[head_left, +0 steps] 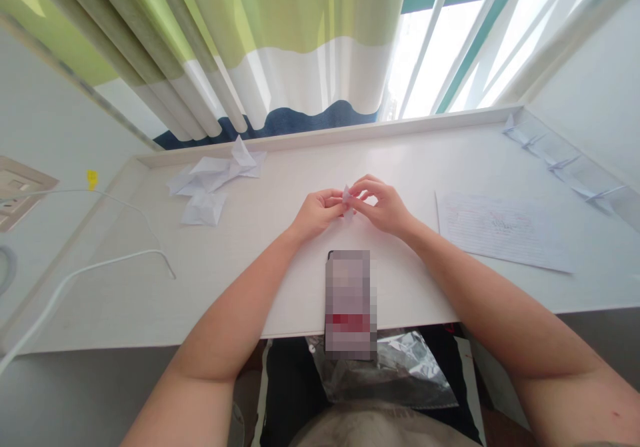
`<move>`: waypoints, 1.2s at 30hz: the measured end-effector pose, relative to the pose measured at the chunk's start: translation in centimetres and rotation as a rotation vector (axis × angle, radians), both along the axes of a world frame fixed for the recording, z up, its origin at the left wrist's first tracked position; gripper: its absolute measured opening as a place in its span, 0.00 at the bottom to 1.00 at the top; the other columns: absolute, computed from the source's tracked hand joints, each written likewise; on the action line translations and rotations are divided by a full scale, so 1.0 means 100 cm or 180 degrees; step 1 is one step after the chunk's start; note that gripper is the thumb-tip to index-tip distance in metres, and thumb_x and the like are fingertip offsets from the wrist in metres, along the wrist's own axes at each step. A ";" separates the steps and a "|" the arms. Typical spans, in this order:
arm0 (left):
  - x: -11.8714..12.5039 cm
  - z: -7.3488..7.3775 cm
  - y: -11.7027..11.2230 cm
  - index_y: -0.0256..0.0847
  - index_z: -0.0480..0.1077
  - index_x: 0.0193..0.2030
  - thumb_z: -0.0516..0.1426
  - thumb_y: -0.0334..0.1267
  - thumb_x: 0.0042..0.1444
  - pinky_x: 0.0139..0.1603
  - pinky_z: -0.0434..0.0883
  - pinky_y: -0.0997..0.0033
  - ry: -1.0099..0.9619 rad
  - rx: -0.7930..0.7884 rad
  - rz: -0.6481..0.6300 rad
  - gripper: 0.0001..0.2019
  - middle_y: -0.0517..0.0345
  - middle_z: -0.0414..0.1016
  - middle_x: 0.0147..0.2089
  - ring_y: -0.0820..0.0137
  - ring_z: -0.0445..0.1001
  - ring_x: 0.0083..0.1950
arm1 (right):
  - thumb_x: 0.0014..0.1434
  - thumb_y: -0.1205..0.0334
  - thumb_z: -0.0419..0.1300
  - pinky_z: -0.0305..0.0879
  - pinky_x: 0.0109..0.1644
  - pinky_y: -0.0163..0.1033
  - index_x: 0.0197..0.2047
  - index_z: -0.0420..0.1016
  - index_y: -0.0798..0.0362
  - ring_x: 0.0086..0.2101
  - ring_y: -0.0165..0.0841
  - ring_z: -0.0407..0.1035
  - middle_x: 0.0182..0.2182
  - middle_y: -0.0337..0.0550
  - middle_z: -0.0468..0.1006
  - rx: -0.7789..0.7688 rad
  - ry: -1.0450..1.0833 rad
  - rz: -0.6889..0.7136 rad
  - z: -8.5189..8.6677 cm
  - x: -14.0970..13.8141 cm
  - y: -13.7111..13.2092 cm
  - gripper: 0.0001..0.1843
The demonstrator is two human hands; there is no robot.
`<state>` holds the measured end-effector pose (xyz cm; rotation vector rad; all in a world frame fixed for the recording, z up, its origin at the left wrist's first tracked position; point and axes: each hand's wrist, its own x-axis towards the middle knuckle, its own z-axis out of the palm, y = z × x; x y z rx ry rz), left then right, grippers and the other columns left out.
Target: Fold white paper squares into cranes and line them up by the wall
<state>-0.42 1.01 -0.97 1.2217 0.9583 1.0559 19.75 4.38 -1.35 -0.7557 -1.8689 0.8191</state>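
Note:
Between my two hands, above the middle of the white desk (280, 287), is a small piece of folded white paper (347, 197). My left hand (320, 212) pinches its left side between thumb and fingers. From the right, the thumb and fingertips of my right hand (380, 203) close on the same paper. Part of the paper is hidden behind my fingers, so its full shape cannot be made out. Nearer to me, a phone (350, 287) with a blurred-out screen sits at the desk's front edge.
Several folded white papers (210, 177) lie in a heap at the back left. Written sheets (500, 230) are on the right, with a row of folded paper pieces (565, 165) along the right edge. White cables (120, 260) cross the left side. A curtain (300, 33) hangs behind.

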 end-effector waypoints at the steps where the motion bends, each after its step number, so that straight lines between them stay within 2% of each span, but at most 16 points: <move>1: 0.000 0.001 -0.001 0.38 0.80 0.49 0.78 0.55 0.52 0.47 0.74 0.63 0.0016 -0.0023 0.0012 0.27 0.50 0.90 0.38 0.63 0.86 0.41 | 0.68 0.50 0.70 0.79 0.46 0.50 0.40 0.86 0.44 0.41 0.38 0.79 0.40 0.43 0.83 0.0087 -0.0002 -0.0008 0.000 0.000 0.001 0.08; 5: 0.000 0.005 -0.003 0.38 0.77 0.53 0.79 0.54 0.50 0.49 0.75 0.61 0.0076 -0.0091 0.0081 0.31 0.49 0.90 0.38 0.63 0.86 0.40 | 0.69 0.53 0.70 0.78 0.46 0.50 0.40 0.85 0.43 0.41 0.39 0.77 0.39 0.42 0.83 0.0410 -0.0063 -0.0076 0.001 0.002 0.002 0.06; 11: 0.000 0.004 -0.001 0.38 0.77 0.41 0.79 0.51 0.50 0.49 0.78 0.61 0.0016 -0.0042 0.0208 0.23 0.51 0.88 0.35 0.65 0.86 0.37 | 0.69 0.59 0.67 0.77 0.54 0.53 0.42 0.86 0.43 0.45 0.41 0.77 0.44 0.44 0.82 0.0646 -0.0233 0.0084 0.005 0.006 -0.001 0.05; 16: -0.001 0.005 -0.002 0.37 0.81 0.42 0.79 0.49 0.50 0.49 0.79 0.62 -0.0056 0.0050 0.0305 0.22 0.52 0.88 0.38 0.66 0.85 0.39 | 0.69 0.52 0.68 0.75 0.61 0.59 0.41 0.86 0.41 0.49 0.45 0.76 0.47 0.45 0.82 0.0378 -0.0398 0.0192 0.010 0.006 -0.007 0.06; 21: 0.000 0.002 -0.002 0.37 0.82 0.43 0.79 0.49 0.49 0.51 0.80 0.60 -0.0084 0.0111 0.0224 0.23 0.50 0.89 0.40 0.63 0.86 0.42 | 0.66 0.40 0.71 0.80 0.55 0.57 0.37 0.80 0.44 0.46 0.43 0.77 0.43 0.45 0.82 -0.0158 -0.0083 0.0205 0.011 0.003 -0.007 0.17; 29: -0.001 0.004 -0.004 0.38 0.83 0.47 0.77 0.50 0.54 0.58 0.81 0.53 -0.0159 0.0204 0.0179 0.21 0.47 0.90 0.45 0.59 0.88 0.48 | 0.63 0.42 0.73 0.79 0.58 0.59 0.43 0.79 0.44 0.49 0.43 0.79 0.46 0.43 0.83 -0.0342 -0.0023 0.0254 0.008 0.003 -0.006 0.17; 33: 0.000 0.007 -0.005 0.38 0.84 0.48 0.77 0.53 0.54 0.58 0.81 0.53 -0.0251 0.0253 0.0058 0.23 0.47 0.90 0.46 0.59 0.88 0.48 | 0.61 0.42 0.75 0.79 0.54 0.57 0.45 0.76 0.45 0.47 0.43 0.79 0.45 0.43 0.84 -0.0332 -0.0031 0.0104 0.006 0.002 -0.005 0.21; 36: 0.002 0.005 -0.005 0.37 0.83 0.47 0.78 0.54 0.52 0.57 0.81 0.54 -0.0176 0.0227 0.0158 0.25 0.47 0.90 0.44 0.60 0.87 0.45 | 0.58 0.39 0.77 0.79 0.52 0.54 0.45 0.74 0.45 0.46 0.42 0.79 0.44 0.42 0.84 -0.0374 -0.0020 0.0029 0.004 0.001 -0.005 0.25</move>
